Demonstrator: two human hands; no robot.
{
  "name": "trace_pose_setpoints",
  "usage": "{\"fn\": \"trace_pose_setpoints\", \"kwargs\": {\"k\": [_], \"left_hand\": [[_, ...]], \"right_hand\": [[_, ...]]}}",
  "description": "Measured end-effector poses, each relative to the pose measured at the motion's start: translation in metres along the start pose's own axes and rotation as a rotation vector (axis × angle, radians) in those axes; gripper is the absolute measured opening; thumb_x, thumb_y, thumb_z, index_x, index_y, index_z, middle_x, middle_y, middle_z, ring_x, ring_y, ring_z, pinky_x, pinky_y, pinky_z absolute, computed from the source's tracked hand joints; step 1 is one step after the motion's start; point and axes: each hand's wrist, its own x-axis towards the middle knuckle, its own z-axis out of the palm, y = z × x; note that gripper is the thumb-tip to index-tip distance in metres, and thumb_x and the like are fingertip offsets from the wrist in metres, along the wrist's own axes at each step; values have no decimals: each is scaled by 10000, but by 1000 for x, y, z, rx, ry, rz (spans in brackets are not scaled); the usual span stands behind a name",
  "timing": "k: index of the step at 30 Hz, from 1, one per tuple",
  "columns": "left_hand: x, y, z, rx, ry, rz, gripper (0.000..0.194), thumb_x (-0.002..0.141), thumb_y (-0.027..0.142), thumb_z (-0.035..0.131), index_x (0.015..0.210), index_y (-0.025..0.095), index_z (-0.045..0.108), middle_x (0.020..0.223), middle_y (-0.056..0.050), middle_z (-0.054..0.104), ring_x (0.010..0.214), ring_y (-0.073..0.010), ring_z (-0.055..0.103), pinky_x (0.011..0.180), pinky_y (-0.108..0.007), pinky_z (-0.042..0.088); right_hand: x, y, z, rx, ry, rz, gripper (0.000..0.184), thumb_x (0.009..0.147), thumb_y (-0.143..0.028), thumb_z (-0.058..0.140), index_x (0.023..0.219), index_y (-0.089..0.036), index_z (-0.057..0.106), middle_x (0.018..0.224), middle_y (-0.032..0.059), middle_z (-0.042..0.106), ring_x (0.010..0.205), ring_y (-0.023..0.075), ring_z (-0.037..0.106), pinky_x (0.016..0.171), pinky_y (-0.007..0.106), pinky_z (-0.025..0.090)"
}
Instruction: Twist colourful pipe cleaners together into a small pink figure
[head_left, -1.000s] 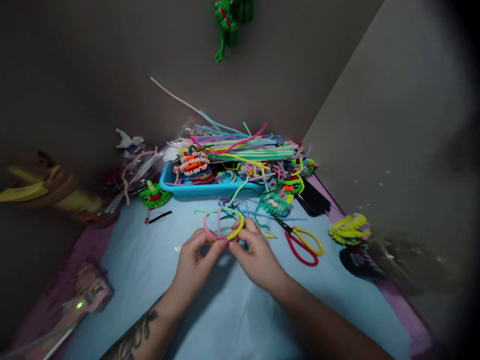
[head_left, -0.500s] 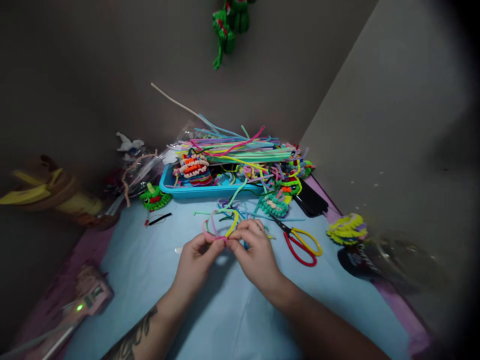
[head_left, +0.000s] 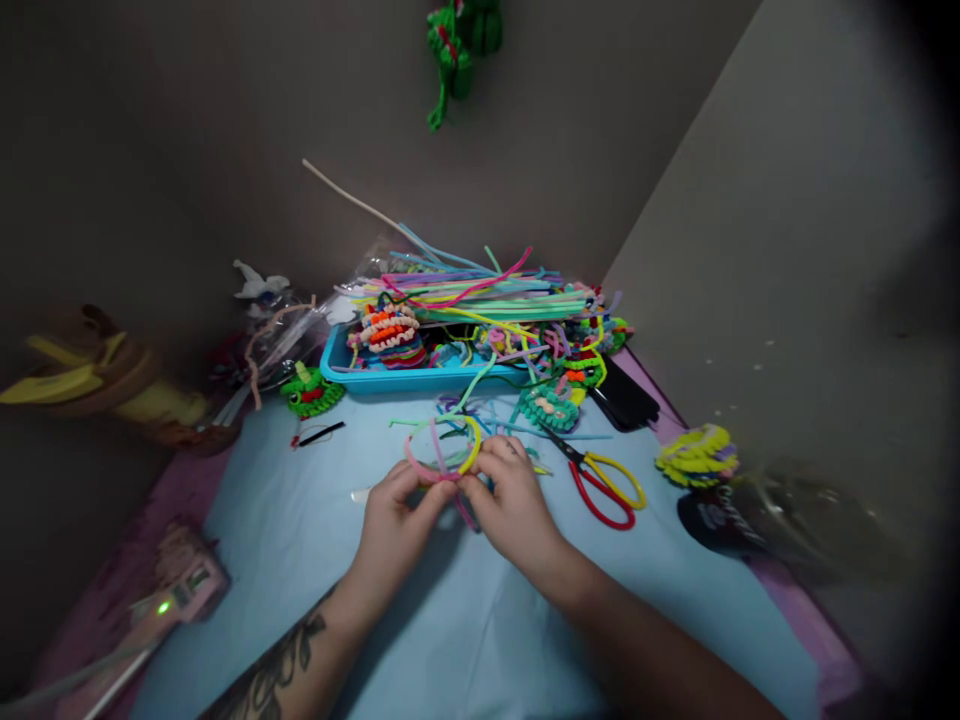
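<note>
Bent pipe cleaners [head_left: 438, 447] in pink, lilac, yellow and mint form a loose ring in front of me. My left hand [head_left: 403, 512] pinches the ring's near edge between thumb and fingers. Close beside it, my right hand [head_left: 510, 498] grips the same near edge, its fingers curled and partly hiding the join. A lilac and pink end hangs down between the two hands. Just past the ring lie several loose pipe cleaner pieces [head_left: 491, 410]. Scissors [head_left: 600, 480] with red and yellow handles rest to the right of my right hand.
A blue tray [head_left: 420, 380] at the back holds many pipe cleaners [head_left: 480, 295] and fuzzy figures. Left stand a green frog-like figure [head_left: 311, 393] and a pink glue gun [head_left: 184, 590]. Right are a black phone [head_left: 624, 395], a yellow fuzzy piece [head_left: 697, 457] and a lidded cup [head_left: 720, 522].
The pipe cleaner ring has tilted in my fingers and looks rounder. A lilac and pink end now shows below, between the hands. My hands stay in nearly the same place.
</note>
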Motion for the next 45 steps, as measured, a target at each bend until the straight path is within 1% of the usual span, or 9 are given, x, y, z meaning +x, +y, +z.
{"fn": "trace_pose_setpoints", "kwargs": {"k": [3,6,10,14,19,22,26,33,45], "left_hand": [[5,-4,-2,-230,29,-220,155,728,318,708,693,168,690,692,-21,662,683,-154,558,687,-261,422],[10,-8,-6,-442,89,-326,228,720,370,721,706,148,669,694,-12,640,684,-130,540,694,-239,416],[12,-11,-9,-523,87,-353,274,735,406,707,720,140,643,693,-1,615,651,-106,506,653,-217,403],[8,-8,-6,-317,26,-273,239,765,373,663,670,164,596,628,30,558,587,-98,457,600,-213,375],[4,0,-5,192,-54,24,174,740,299,633,614,179,641,626,-6,590,677,-156,522,650,-248,379],[8,-1,-8,111,-109,-76,209,762,345,612,653,171,646,639,-13,612,656,-156,532,634,-248,389],[14,-7,-13,-141,-132,-229,284,776,419,612,714,143,638,662,-18,618,632,-140,527,630,-244,399],[11,1,-13,20,-178,-112,274,830,390,548,700,155,602,660,1,567,654,-138,497,629,-235,384],[5,8,-15,243,-221,32,267,884,346,491,730,174,623,721,-21,621,719,-164,568,695,-269,421]], "right_hand": [[2,1,-6,82,70,-107,137,849,-133,560,865,-213,669,923,42,602,945,212,498,838,371,407],[1,2,-10,44,86,-294,332,872,-67,468,1097,-244,636,1013,64,583,979,205,504,872,383,417],[-3,0,-7,-87,-58,-570,341,855,-81,517,1126,-254,630,946,57,619,928,210,522,828,387,430],[-7,-4,-5,-3,8,-653,262,852,-92,548,1045,-239,646,830,23,686,815,188,548,730,363,433],[-2,-3,-13,207,154,-488,230,836,-70,559,908,-255,676,718,3,669,728,167,555,711,343,449],[4,0,-15,235,114,-315,123,835,-169,620,889,-258,685,802,16,676,819,190,578,768,363,454],[7,5,-12,149,114,-129,329,799,-289,670,1126,-266,646,1059,74,620,1022,251,540,884,422,450],[5,7,-8,22,40,-88,138,764,-261,672,896,-260,713,1352,66,436,1299,308,323,1079,506,294],[6,3,-7,327,-65,194,97,722,-258,645,641,-205,636,1323,80,514,1240,266,440,1041,434,324]]}}
